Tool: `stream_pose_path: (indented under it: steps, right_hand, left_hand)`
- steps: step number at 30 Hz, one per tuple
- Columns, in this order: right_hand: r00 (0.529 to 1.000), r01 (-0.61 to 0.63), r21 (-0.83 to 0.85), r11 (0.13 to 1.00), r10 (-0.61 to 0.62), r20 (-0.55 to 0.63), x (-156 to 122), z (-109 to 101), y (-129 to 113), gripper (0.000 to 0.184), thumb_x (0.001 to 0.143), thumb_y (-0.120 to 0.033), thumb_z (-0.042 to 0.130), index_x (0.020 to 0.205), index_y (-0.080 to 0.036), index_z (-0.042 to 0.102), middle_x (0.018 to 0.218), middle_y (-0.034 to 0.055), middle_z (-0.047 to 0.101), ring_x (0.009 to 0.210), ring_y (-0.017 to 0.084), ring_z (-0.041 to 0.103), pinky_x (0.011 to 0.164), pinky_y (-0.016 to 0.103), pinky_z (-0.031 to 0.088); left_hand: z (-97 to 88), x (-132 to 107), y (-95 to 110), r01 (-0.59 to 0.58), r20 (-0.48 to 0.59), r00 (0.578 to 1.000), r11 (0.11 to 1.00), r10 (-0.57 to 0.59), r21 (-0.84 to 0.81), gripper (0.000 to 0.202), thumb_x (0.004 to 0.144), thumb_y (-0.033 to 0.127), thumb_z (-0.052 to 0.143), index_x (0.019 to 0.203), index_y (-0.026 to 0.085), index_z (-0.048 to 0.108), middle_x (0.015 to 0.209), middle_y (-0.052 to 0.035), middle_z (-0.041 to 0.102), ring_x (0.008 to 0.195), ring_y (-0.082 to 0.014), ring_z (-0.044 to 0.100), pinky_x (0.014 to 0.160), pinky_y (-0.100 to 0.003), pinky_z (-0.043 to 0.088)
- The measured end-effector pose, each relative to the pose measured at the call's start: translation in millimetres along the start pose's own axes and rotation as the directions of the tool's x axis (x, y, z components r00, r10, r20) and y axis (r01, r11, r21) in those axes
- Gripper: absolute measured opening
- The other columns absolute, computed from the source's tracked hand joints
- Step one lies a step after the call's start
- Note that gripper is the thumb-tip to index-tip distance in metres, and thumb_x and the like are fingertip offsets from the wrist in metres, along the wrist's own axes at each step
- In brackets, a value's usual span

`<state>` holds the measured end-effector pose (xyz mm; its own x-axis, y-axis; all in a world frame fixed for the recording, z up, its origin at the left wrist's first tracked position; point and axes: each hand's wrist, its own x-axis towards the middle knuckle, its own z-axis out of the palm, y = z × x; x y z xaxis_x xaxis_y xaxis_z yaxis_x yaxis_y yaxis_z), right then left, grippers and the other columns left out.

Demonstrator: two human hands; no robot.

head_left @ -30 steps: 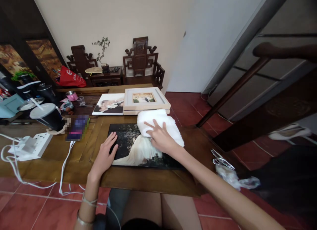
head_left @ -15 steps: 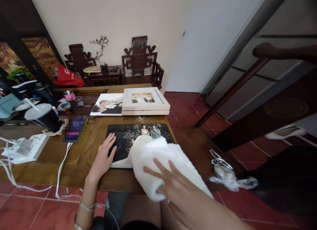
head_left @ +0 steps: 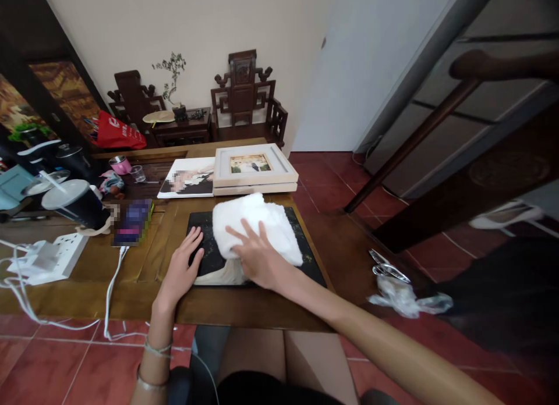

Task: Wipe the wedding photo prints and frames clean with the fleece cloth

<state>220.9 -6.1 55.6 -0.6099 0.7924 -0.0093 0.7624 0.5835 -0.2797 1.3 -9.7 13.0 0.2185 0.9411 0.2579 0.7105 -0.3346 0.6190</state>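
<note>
One white cloth (head_left: 255, 227) — two hands, three photos

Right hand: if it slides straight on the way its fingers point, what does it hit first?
The right hand rests flat on the white cloth. Going straight on, it would probably meet the front edge of the stacked frames first, though depth is unclear.

Person is wearing thin cord bracelet (head_left: 158, 350) and metal bangle (head_left: 147, 385) on left wrist (head_left: 161, 326) at 7 o'clock, dark shorts (head_left: 262, 390) at 6.
</note>
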Motion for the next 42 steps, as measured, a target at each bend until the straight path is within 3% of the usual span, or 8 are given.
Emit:
stream_pose_path:
  steps: [7,13,16,20,26,36,39,42]
  right_hand:
    - [0.994,0.074,0.183,0.98,-0.087,0.068,-85.9,-10.0,-3.7,0.047,0.062,0.004,0.042,0.092,-0.018,0.07,0.148,0.0024,0.039,0.142,0.033,0.013,0.112,0.063,0.011]
    - [0.984,-0.107,0.063,0.992,0.115,-0.137,-54.8,-10.4,70.9,0.042,0.065,0.004,0.037,0.087,-0.014,0.067,0.148,0.007,0.038,0.141,0.035,0.015,0.108,0.068,0.017]
    - [0.959,-0.218,0.001,0.976,0.214,-0.184,-39.0,-4.6,83.7,0.043,0.068,0.004,0.037,0.095,-0.011,0.066,0.149,0.011,0.036,0.141,0.039,0.014,0.103,0.071,0.023]
    - [0.966,-0.188,-0.047,0.981,0.176,-0.188,-61.7,9.1,52.1,0.044,0.068,0.003,0.039,0.097,-0.012,0.068,0.15,0.0122,0.034,0.141,0.039,0.009,0.106,0.071,0.018]
    - [0.999,0.052,0.018,0.998,-0.052,0.0,-109.5,8.4,1.1,0.043,0.06,0.003,0.041,0.084,-0.017,0.071,0.153,0.0038,0.029,0.142,0.038,0.008,0.109,0.069,0.012]
    - [0.99,-0.124,0.013,0.992,0.125,-0.058,13.4,-14.5,44.5,0.048,0.071,0.003,0.041,0.11,-0.012,0.065,0.15,0.0106,0.034,0.14,0.042,0.015,0.103,0.073,0.02]
    - [0.987,-0.152,-0.02,0.988,0.151,-0.055,27.8,-9.6,25.4,0.05,0.073,0.003,0.042,0.117,-0.01,0.062,0.15,0.0142,0.032,0.138,0.046,0.015,0.102,0.074,0.017]
    - [0.996,-0.083,-0.025,0.996,0.083,-0.016,4.1,1.3,-9.5,0.045,0.074,0.0,0.047,0.114,-0.013,0.065,0.151,0.0134,0.032,0.138,0.047,0.014,0.105,0.072,0.012]
  left_hand:
    - [0.3,-0.4,-3.0,-0.003,0.016,1.0,1.0,0.003,0.026,0.044,0.095,0.036,0.04,0.136,0.02,0.048,0.148,-0.008,0.04,0.141,-0.0206,0.029,0.115,-0.044,0.025]
    - [0.3,0.8,-2.0,-0.017,0.007,1.0,1.0,0.017,0.017,0.044,0.095,0.036,0.041,0.135,0.02,0.049,0.147,-0.0082,0.041,0.14,-0.0217,0.03,0.115,-0.045,0.025]
    - [-0.1,1.4,-1.5,-0.017,0.001,1.0,1.0,0.017,0.019,0.044,0.095,0.036,0.041,0.134,0.019,0.05,0.146,-0.0086,0.043,0.14,-0.0214,0.031,0.115,-0.044,0.025]
    - [-1.3,0.9,-2.2,-0.013,0.002,1.0,1.0,0.013,0.021,0.043,0.095,0.036,0.041,0.134,0.021,0.05,0.147,-0.0073,0.043,0.14,-0.0213,0.031,0.115,-0.045,0.025]
    - [-3.3,1.5,-2.7,-0.008,0.011,1.0,1.0,0.008,0.018,0.044,0.094,0.037,0.043,0.133,0.018,0.051,0.146,-0.0082,0.042,0.14,-0.0209,0.031,0.115,-0.044,0.025]
    - [-9.5,2.6,-7.7,-0.021,-0.075,0.997,0.998,0.025,0.062,0.042,0.092,0.037,0.047,0.127,0.016,0.058,0.139,-0.0099,0.051,0.136,-0.0234,0.037,0.113,-0.044,0.031]
    - [-9.8,1.7,-11.0,-0.014,-0.091,0.996,0.998,0.02,0.069,0.041,0.092,0.037,0.046,0.124,0.016,0.06,0.14,-0.0103,0.05,0.135,-0.0231,0.038,0.113,-0.043,0.031]
    - [-9.6,1.2,-11.9,-0.009,-0.08,0.997,0.997,0.015,0.074,0.042,0.092,0.036,0.045,0.125,0.014,0.059,0.141,-0.0111,0.049,0.136,-0.0226,0.038,0.113,-0.043,0.032]
